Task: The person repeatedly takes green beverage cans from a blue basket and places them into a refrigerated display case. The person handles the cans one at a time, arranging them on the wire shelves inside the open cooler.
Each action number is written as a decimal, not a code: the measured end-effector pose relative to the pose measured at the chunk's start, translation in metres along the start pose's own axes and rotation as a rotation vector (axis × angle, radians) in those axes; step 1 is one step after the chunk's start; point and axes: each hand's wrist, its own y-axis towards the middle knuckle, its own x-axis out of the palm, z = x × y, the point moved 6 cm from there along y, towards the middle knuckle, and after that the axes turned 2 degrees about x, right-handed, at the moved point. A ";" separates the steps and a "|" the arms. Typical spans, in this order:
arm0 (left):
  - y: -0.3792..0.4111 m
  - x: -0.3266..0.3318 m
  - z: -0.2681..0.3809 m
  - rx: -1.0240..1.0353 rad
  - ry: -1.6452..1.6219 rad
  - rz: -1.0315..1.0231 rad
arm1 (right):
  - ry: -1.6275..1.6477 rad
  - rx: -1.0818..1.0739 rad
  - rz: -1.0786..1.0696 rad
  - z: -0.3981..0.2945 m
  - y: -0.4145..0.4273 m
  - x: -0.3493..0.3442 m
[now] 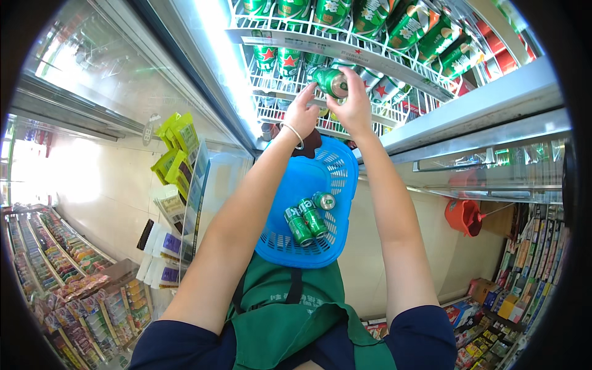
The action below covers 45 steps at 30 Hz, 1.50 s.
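My right hand (352, 107) grips the end of a green Heineken can (329, 82), which is tilted on its side at the front of a white wire shelf (282, 84). The fingertips of my left hand (303, 111) are at the can's other end; whether they press on it I cannot tell. Other green cans (289, 62) stand on that shelf, with silver cans (385, 88) bearing red stars to the right. Below my hands is a blue plastic basket (354, 185) holding several green cans (313, 217) near its front end.
Glass cooler doors stand at left and right, with a metal frame (462, 106) beside my right arm. A shelf above holds larger green cans (411, 27). Green snack packets (178, 134) hang at the left. A red bucket (462, 217) is on the right, near stocked shelves.
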 end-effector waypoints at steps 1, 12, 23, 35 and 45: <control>0.009 -0.001 -0.003 -0.061 0.061 -0.004 | -0.004 -0.051 0.006 0.003 0.008 0.008; 0.058 -0.005 -0.056 -0.280 -0.064 -0.003 | -0.141 0.059 -0.295 0.069 0.064 0.091; 0.070 0.008 -0.104 -0.207 -0.237 0.143 | -0.637 -0.178 -0.258 0.055 0.076 0.127; 0.021 0.013 -0.082 -0.171 -0.184 0.157 | -0.505 0.151 -0.223 0.121 0.079 0.153; -0.127 0.028 -0.060 -0.073 -0.086 0.197 | -0.201 0.032 -0.235 0.024 -0.160 0.059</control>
